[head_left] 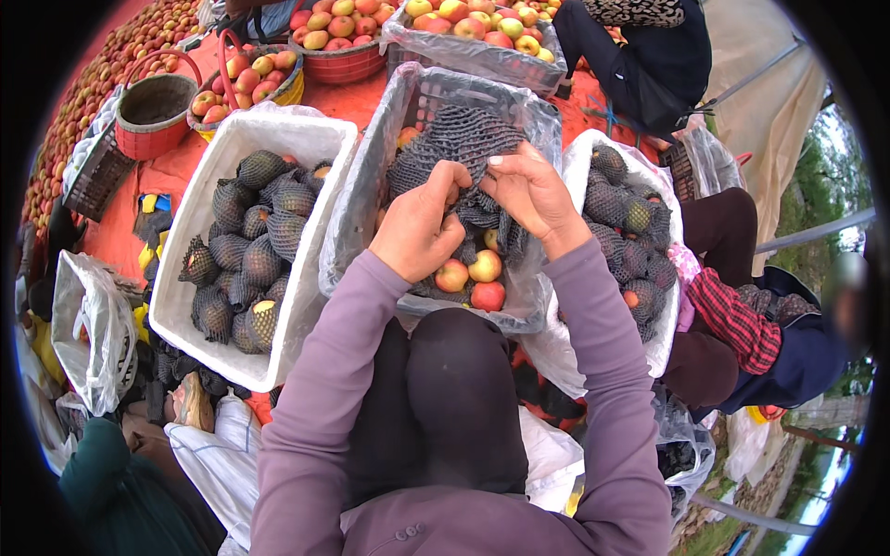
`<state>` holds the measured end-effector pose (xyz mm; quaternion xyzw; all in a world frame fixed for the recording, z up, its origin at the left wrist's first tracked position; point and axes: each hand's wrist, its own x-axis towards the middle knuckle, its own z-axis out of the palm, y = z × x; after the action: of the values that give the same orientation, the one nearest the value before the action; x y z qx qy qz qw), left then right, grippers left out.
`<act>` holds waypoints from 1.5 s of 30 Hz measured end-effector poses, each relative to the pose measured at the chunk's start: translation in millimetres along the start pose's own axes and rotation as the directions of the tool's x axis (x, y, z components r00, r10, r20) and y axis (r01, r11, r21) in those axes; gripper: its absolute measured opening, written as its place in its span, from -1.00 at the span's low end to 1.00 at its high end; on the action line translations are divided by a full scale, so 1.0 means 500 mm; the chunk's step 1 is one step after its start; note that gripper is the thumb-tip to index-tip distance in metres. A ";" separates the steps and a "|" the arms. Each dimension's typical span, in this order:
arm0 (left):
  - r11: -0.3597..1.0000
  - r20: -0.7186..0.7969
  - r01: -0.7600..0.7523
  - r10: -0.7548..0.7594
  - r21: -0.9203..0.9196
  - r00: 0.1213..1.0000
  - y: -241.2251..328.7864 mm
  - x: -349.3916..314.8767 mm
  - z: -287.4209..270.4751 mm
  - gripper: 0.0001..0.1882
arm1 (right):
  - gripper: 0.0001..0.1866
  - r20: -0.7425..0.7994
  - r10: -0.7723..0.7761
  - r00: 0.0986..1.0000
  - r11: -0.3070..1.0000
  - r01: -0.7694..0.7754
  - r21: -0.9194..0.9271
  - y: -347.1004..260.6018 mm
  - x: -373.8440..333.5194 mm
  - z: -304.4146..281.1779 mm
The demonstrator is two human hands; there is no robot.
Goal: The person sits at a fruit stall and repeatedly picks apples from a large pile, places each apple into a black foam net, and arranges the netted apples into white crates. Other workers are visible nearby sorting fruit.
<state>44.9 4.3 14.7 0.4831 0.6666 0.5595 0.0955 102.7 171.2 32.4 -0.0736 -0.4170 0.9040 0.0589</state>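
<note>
Both my hands are over a dark crate (336, 232) lined with clear plastic, between my knees and the far baskets. My left hand (417, 227) is closed, its thumb and curled fingers on a black foam net sleeve (479, 202). Opposite it, my right hand (538, 199) pinches the same dark netting between thumb and fingers. Whether an apple sits inside that netting is hidden. Behind my fingers lies a heap of black foam net sleeves (454, 139). Bare red and yellow apples (485, 266) rest in the crate's near end, below my hands.
White tubs (348, 139) of sleeved apples flank the crate; the right tub (669, 324) is beside a person in a checked sleeve (742, 320). Beyond stand a red basket (148, 134), a basket of apples (295, 88) and a lined crate of apples (542, 69). Another person (120, 482) is at lower left.
</note>
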 end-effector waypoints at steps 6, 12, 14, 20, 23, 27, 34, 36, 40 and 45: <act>0.993 -0.200 0.037 -0.059 -0.112 0.978 0.008 0.000 -0.011 -0.58 | -0.59 0.174 -0.188 0.967 0.646 0.255 -0.720 0.068 0.010 -0.065; 0.970 -0.137 0.133 -0.163 -0.204 0.977 -0.024 0.006 -0.003 -0.81 | -0.68 -0.149 0.388 0.910 -0.800 0.252 -0.544 0.289 -0.034 -0.294; 0.954 -0.116 0.137 -0.173 -0.267 0.978 -0.038 0.006 0.007 -0.79 | -0.70 0.067 0.317 0.946 -0.825 0.310 -0.472 0.309 -0.023 -0.339; 0.874 -0.091 0.303 -0.362 -0.381 0.928 -0.055 0.003 -0.015 -0.82 | -0.60 -0.022 0.424 0.905 -0.772 0.349 -0.531 0.175 -0.038 -0.165; 0.847 -0.245 0.359 -0.472 -0.392 0.847 -0.095 0.003 -0.008 -0.85 | -0.57 -0.090 0.320 0.943 -0.683 0.163 -0.712 0.163 -0.036 -0.192; 0.763 -0.146 0.608 -0.642 -0.219 0.753 -0.145 -0.012 0.000 -0.42 | -0.55 0.175 -0.110 0.978 -0.481 0.101 -0.871 0.125 -0.046 -0.154; 0.242 0.251 0.506 -0.647 -0.828 0.720 -0.096 -0.001 0.001 -0.21 | -0.40 0.067 -0.163 0.984 0.297 0.114 -0.948 0.013 -0.071 0.001; 0.309 0.210 0.450 -0.579 -0.838 0.788 -0.087 0.001 0.006 -0.31 | -0.44 0.037 -0.220 0.975 0.428 0.130 -0.894 0.011 -0.068 -0.031; 0.401 0.162 0.430 -0.551 -0.809 0.818 -0.087 0.001 0.032 -0.39 | -0.53 -0.170 -0.055 0.984 0.216 -0.155 -0.964 0.080 -0.063 0.004; 0.630 -0.223 0.649 -0.769 -0.428 0.600 -0.174 0.007 0.010 -0.38 | -0.37 -0.022 -0.171 0.985 0.881 0.143 -0.450 0.071 -0.084 -0.003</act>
<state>-0.4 18.0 -58.7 0.0331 0.7147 0.6515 0.2523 142.8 142.4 8.0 -0.0786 -0.6161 0.7735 0.1261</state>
